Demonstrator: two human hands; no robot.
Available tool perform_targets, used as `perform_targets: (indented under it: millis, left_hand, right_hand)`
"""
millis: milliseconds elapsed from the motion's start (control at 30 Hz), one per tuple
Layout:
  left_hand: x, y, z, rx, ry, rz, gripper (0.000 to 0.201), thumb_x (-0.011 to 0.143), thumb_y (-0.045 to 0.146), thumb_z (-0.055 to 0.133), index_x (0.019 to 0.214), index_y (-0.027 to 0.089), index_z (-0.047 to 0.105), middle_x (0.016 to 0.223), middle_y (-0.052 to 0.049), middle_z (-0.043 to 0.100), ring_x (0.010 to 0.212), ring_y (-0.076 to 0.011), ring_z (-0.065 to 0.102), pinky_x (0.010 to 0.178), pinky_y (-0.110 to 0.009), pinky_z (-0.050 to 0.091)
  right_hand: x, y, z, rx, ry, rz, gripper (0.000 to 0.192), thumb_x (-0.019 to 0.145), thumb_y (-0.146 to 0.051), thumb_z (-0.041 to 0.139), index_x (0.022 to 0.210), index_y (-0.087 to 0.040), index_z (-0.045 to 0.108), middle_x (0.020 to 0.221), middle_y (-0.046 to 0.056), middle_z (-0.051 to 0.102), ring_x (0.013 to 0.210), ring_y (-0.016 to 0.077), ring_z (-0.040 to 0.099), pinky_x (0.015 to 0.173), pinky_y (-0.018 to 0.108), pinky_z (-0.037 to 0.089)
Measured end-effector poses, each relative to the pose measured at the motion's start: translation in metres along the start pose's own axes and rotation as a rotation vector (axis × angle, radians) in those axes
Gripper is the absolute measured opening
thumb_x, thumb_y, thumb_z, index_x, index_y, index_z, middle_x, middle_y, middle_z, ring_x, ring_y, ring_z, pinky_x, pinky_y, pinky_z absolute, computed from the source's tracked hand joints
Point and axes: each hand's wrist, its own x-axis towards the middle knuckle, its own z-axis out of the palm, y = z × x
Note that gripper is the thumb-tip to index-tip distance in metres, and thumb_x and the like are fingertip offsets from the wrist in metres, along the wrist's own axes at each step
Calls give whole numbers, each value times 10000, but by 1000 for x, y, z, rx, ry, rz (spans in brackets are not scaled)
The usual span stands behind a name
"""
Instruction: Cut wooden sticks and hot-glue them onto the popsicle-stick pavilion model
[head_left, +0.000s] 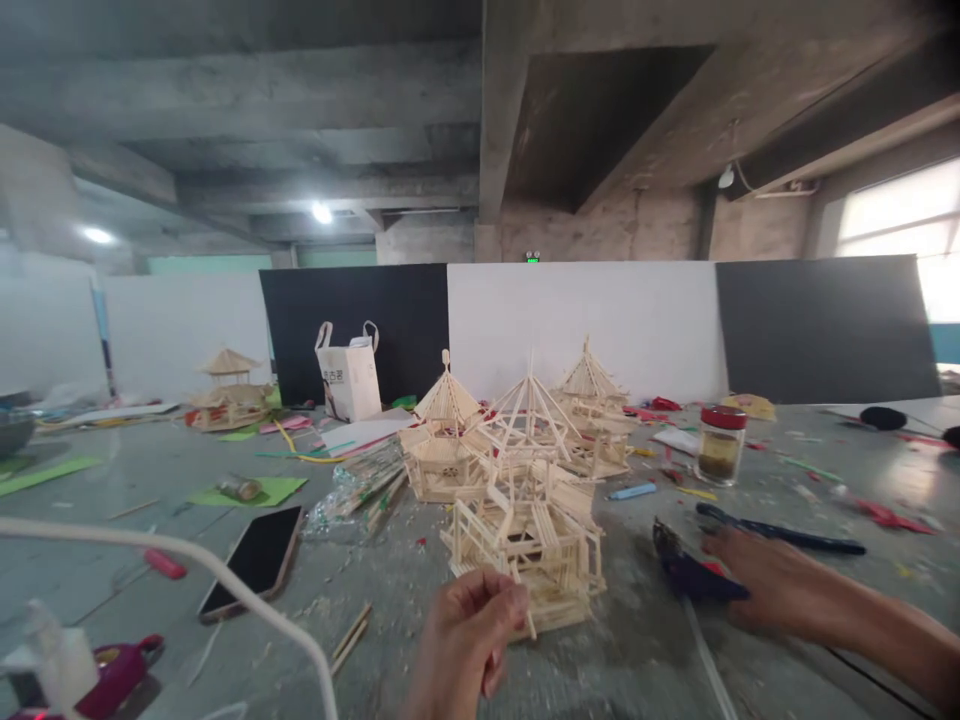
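Note:
My left hand (474, 632) is closed in a pinch at the front of a pavilion model (555, 590) built from thin wooden sticks. A short wooden stick (531, 612) shows at its fingertips. The model's lower walls are slatted, and an open frame of sloping sticks forms its peaked roof. My right hand (761, 575) lies low over the table at the right, slightly blurred. It is right beside a dark blue glue gun (697, 578) with a clear glue stick (709, 655) trailing from it. Its fingertips reach towards dark-handled pliers (787, 532); their grip is unclear.
More stick pavilions (446, 440) stand behind. A red-lidded jar (721, 448) and a light blue tube (632, 491) are at right. Left are bagged sticks (367, 485), a phone (255, 562), a white cable (225, 570) and a purple tool (120, 675).

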Motion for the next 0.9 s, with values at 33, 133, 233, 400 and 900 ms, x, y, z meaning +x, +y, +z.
perform_targets:
  millis: [33,133,233,400,900]
  left_hand:
    - [-1,1,1,-8,7,-12,302,603,397,673,563,141,517,413,85,368,320,-5,202,314,-155,132]
    - [-3,1,5,-31,-6,-41,289,598,374,682,560,142,514,421,90,348,328,-1,185,321,-155,105]
    - [-3,-3,8,-55,-27,-85,282,599,378,680,577,149,517,390,103,297,326,-7,172,329,-160,95]
    - [3,-6,9,-37,-44,-113,279,609,390,660,591,148,522,393,84,377,308,-8,202,327,-170,107]
    - [7,41,-11,888,119,568,153,772,326,525,789,202,612,712,-6,614,562,-114,505,552,-211,373]
  right_hand:
    - [1,-14,-3,50,-135,-38,152,565,-263,610,698,-204,650,727,85,639,716,252,591,647,366,418]
    - [-6,-78,-5,398,-360,122,256,799,-377,450,710,-196,608,665,39,586,629,171,550,577,289,401]
    - [-19,-144,12,1047,-614,380,424,777,-550,432,724,-159,588,588,9,542,426,87,457,408,206,318]
    - [-25,-187,38,1550,-630,669,399,662,-543,621,636,-149,565,554,-29,488,407,33,400,387,162,255]
    - [5,-191,51,1751,-349,906,363,553,-426,729,594,-152,495,479,-65,434,423,41,368,419,179,280]
